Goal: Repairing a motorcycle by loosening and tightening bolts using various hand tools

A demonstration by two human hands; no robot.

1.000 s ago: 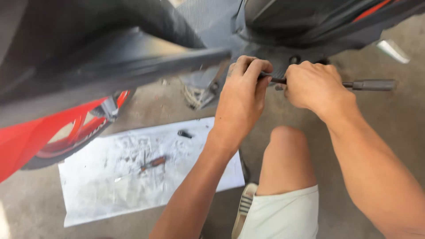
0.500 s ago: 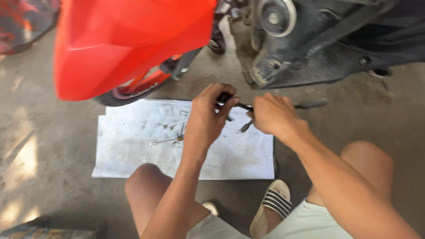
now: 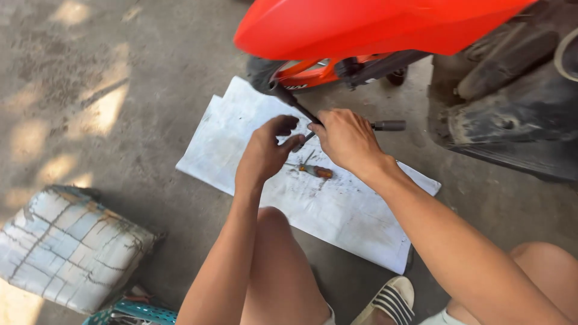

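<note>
My right hand (image 3: pixel 346 138) grips a T-shaped metal wrench (image 3: pixel 389 126); its grey handle sticks out to the right and its dark shaft (image 3: pixel 295 102) runs up-left toward the red scooter's fender (image 3: pixel 373 27). My left hand (image 3: pixel 268 150) is closed on a small piece at the wrench's crossing, fingertips against my right hand. Both hands hover over a dirty white paper sheet (image 3: pixel 337 210) on the concrete. An orange-handled screwdriver (image 3: pixel 316 171) lies on the sheet just below my hands.
The scooter's black underbody (image 3: pixel 512 114) fills the upper right. A worn, cracked grey cushion (image 3: pixel 66 250) sits at lower left on a teal frame (image 3: pixel 141 313). My bare knees and a striped sandal (image 3: pixel 391 301) are at the bottom.
The view swung from under the scooter out to its red front end. Both hands came away from the underside with the wrench, still holding it, now over the paper sheet.
</note>
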